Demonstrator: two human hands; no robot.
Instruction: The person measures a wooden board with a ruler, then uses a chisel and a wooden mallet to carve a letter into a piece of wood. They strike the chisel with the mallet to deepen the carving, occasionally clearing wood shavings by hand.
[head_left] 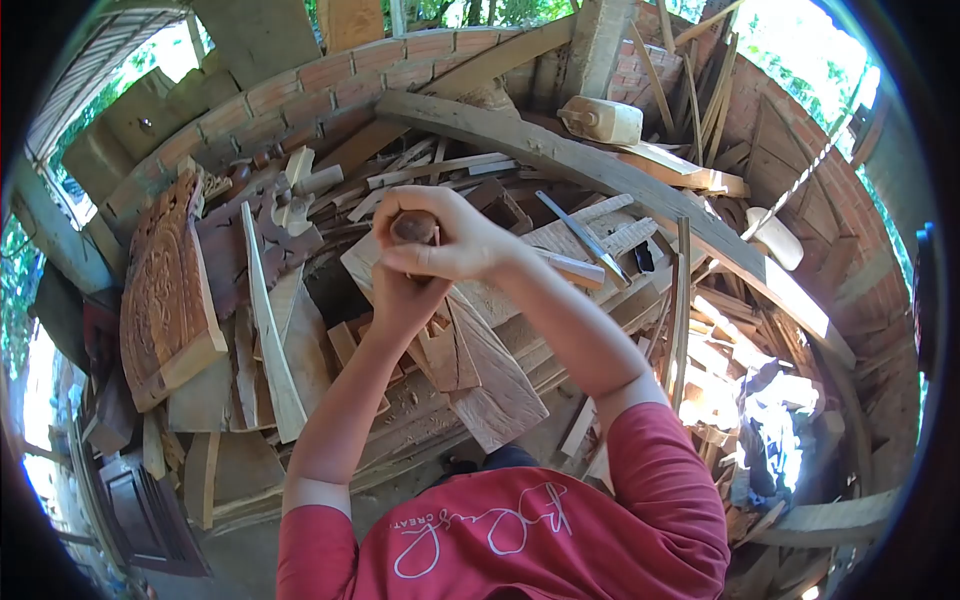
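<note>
Both my hands are closed one above the other round an upright tool handle, over the middle of the workbench. The brown rounded end of the handle shows through the curled fingers of my right hand. Just below, my left hand wraps the same handle; its fingers are partly hidden. The tool's lower end is out of sight behind my hands. Under them lie a notched pale wood piece and a wider board slanting toward my body.
A handsaw or long blade lies right of my hands. Carved wood panels lean at the left. A long thick beam crosses behind, with a plastic jug beyond it. Scrap wood is piled at the right.
</note>
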